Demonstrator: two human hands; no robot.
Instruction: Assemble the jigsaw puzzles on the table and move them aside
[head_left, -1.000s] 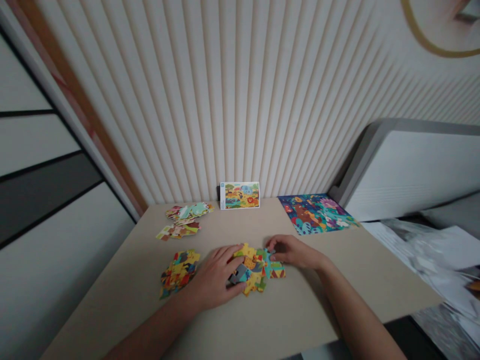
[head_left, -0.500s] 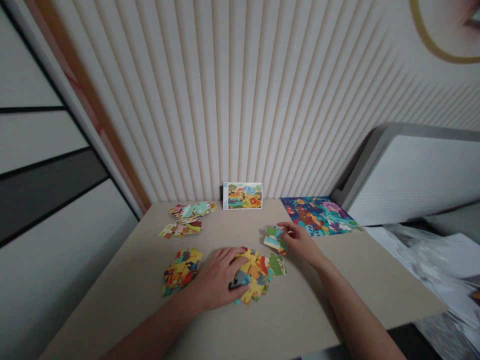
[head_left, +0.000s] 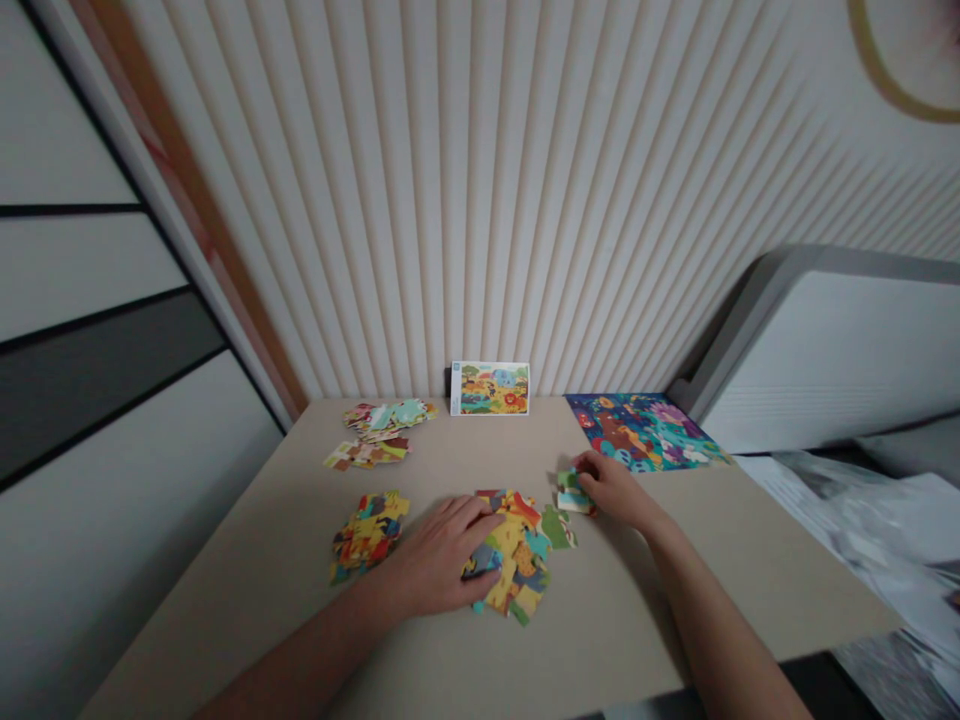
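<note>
Lower middle of frame, I see the right hand [head_left: 616,492], grip pinched on a piece [head_left: 571,495]: probably light, stiff card; take edges. Left hand [head_left: 441,556], grip apart, over pile [head_left: 523,550].

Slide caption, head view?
Left hand over a mostly yellow jigsaw-piece pile; right hand holding a flat green-and-white jigsaw piece.

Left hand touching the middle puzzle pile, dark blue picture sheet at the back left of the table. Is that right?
Wrong side: the head view shows the dark blue picture sheet at the back right of the table. The left hand does touch the middle puzzle pile.
</note>
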